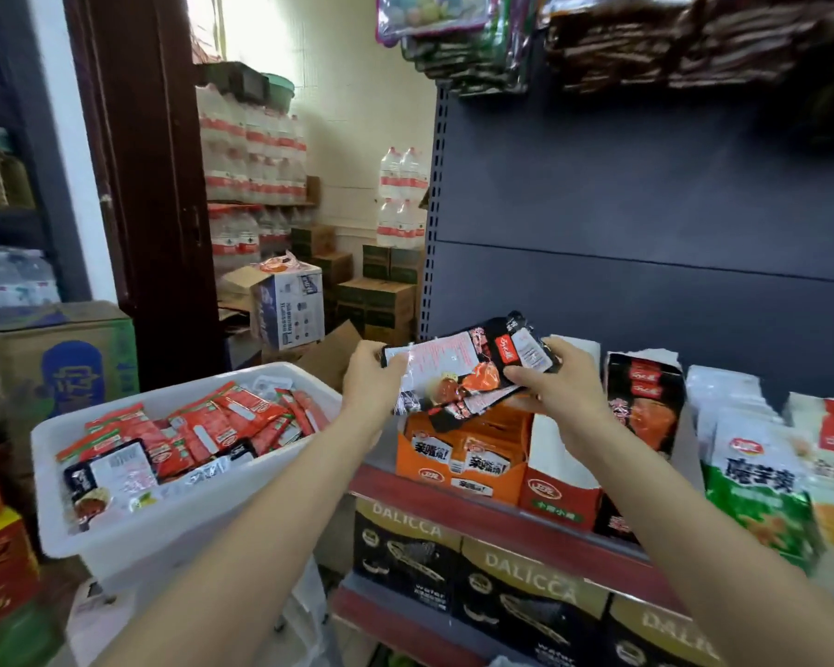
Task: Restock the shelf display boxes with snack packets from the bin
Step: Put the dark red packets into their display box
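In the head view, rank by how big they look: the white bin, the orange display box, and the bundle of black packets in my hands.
1. White bin, largest, though it is nearer the camera.
2. Orange display box and black packets: too alike to rank.

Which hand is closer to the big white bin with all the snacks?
Left. The left hand is just right of the bin, near its far corner, holding the packets. The right hand holds their other end, farther right over the shelf boxes.

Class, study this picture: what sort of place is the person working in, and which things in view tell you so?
Probably a small grocery shop. A retail shelf carries snack display boxes, packs of bottled water are stacked behind, and cartons sit on the floor.
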